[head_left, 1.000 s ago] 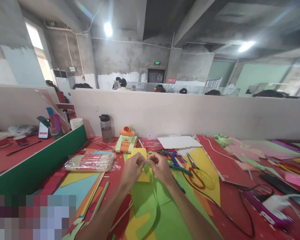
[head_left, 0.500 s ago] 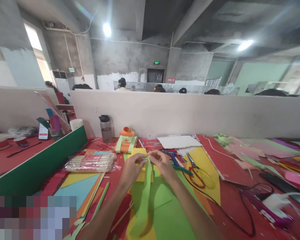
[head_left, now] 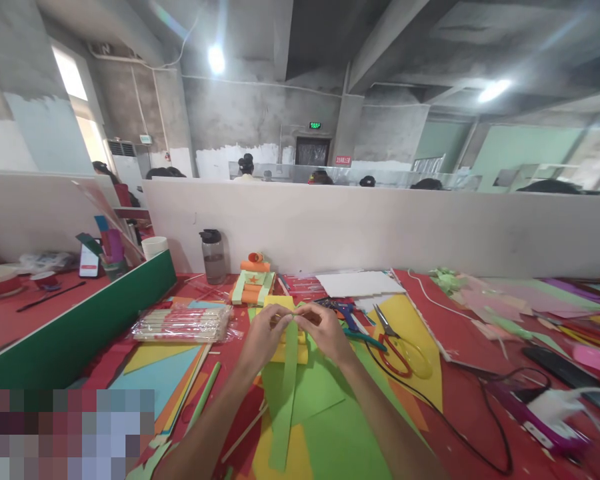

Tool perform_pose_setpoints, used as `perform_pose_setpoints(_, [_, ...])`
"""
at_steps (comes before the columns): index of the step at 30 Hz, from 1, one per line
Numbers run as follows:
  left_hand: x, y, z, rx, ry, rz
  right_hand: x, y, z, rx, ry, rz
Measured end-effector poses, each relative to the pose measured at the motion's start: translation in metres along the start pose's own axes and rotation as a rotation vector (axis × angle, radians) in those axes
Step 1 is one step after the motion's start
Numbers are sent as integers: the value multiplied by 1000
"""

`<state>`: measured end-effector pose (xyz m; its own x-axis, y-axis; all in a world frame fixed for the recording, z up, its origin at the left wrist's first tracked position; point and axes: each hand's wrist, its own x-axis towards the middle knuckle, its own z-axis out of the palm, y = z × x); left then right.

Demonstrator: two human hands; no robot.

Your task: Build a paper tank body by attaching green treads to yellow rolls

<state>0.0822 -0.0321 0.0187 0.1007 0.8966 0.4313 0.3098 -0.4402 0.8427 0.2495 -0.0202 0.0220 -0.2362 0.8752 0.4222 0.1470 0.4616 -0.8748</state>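
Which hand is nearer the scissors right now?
Right. The right hand is to the left of the scissors; the left hand is farther left, beyond the right hand.

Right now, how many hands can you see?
2: the left hand and the right hand, close together at the far end of the green strip, fingers pinching it. Any behind the white partition would be hidden.

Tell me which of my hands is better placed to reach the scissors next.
Probably your right hand: the scissors lie to its right, while your left hand would have to reach past it. Both hands pinch the green strip.
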Motion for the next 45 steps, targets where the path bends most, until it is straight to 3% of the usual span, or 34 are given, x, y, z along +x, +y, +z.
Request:
perform_pose_setpoints(7, [0, -1, 0, -61, -11, -59, 0, 2, 0, 9, 24, 12])
perform_pose_setpoints(22, [-1, 3, -2, -61, -12, -43, -1, -2, 2, -42, 57, 16])
perform_pose_setpoints(37, [-4, 3, -3, 229, -6, 47, -2, 1, 2, -85, 34, -10])
perform_pose_setpoints(45, [-4, 3, -6, 307, -18, -11, -2, 4, 2, -101, 12, -13])
